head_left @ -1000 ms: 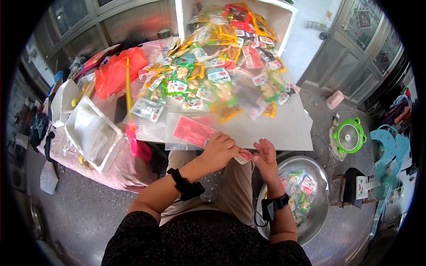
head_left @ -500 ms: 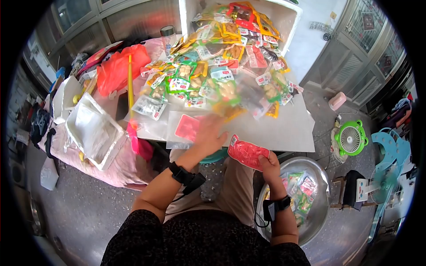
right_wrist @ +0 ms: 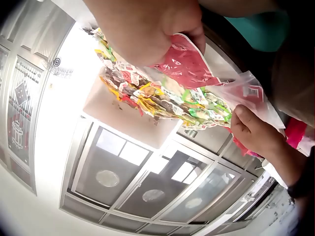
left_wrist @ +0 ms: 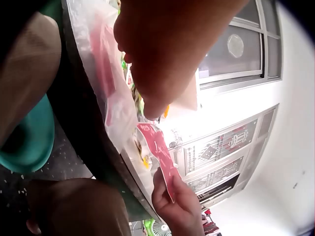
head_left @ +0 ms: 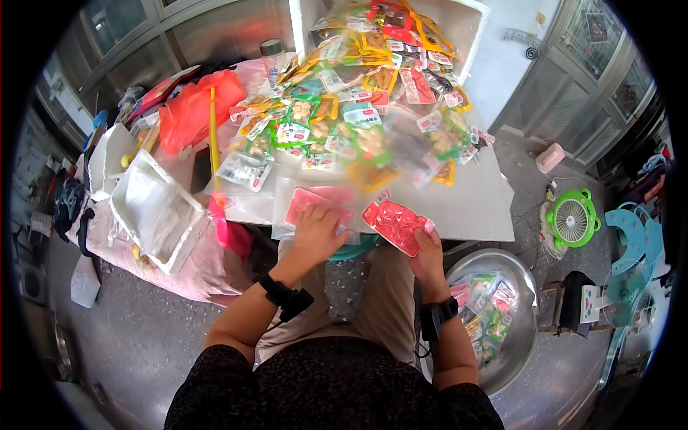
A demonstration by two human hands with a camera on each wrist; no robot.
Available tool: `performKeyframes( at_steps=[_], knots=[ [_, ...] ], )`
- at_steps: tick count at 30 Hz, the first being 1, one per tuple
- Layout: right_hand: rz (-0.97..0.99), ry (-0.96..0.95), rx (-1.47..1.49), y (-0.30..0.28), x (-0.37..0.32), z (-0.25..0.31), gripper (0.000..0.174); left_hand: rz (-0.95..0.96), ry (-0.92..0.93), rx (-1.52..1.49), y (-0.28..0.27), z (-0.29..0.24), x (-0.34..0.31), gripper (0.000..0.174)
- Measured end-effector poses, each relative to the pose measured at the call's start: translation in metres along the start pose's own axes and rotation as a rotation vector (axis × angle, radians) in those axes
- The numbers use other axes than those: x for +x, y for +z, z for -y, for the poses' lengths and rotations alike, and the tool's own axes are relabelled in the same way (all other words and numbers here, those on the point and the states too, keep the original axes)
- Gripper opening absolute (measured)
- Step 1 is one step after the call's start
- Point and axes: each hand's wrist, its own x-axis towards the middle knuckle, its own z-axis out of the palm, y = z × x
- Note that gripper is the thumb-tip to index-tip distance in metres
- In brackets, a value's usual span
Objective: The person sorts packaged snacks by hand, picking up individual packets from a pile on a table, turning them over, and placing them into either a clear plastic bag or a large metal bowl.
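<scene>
Between the thumb and fingers of my right hand (head_left: pixel 428 256) is a flat red food packet (head_left: pixel 393 221) with a white label at one corner, tilted at the table's front edge. My left hand (head_left: pixel 319 233) lies over a clear plastic bag (head_left: pixel 284 192) at that edge, its fingers touching the pinkish-red packet (head_left: pixel 301 203) there. In the right wrist view the thumb of the left hand (right_wrist: pixel 258 132) points up beside the bag (right_wrist: pixel 241 91). In the left wrist view the right hand (left_wrist: pixel 178 204) pinches the red packet (left_wrist: pixel 165 157) by its lower end.
A heap of colourful food packets (head_left: pixel 373 140) spills from a white foam box (head_left: pixel 473 36) onto the table (head_left: pixel 473 215). At the lower right stands a metal basin (head_left: pixel 527 308) with several packets. Another foam box (head_left: pixel 168 251) and a red plastic bag (head_left: pixel 193 115) lie at left.
The right hand has taken the red packet, which the left hand held near it a second ago, and lifted it flat into view. My left hand has moved left onto the plastic bag.
</scene>
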Motion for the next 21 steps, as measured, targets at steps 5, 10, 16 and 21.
performKeyframes(
  at_steps=[5,10,16,21],
  knots=[
    [0.011,0.126,0.078,0.011,0.007,-0.005,0.022,0.017,-0.08,0.069,0.021,-0.028,0.012,0.031],
    [-0.047,0.263,0.103,0.013,0.011,0.002,0.023,-0.111,0.01,0.015,0.032,-0.017,0.007,0.019],
    [-0.031,0.312,0.209,0.006,0.011,-0.001,0.022,-0.195,-0.079,-0.265,0.019,-0.014,-0.001,0.009],
    [0.087,0.353,0.072,0.011,0.004,0.005,0.024,-0.212,-0.136,-0.346,0.024,-0.007,-0.005,0.008]
  ],
)
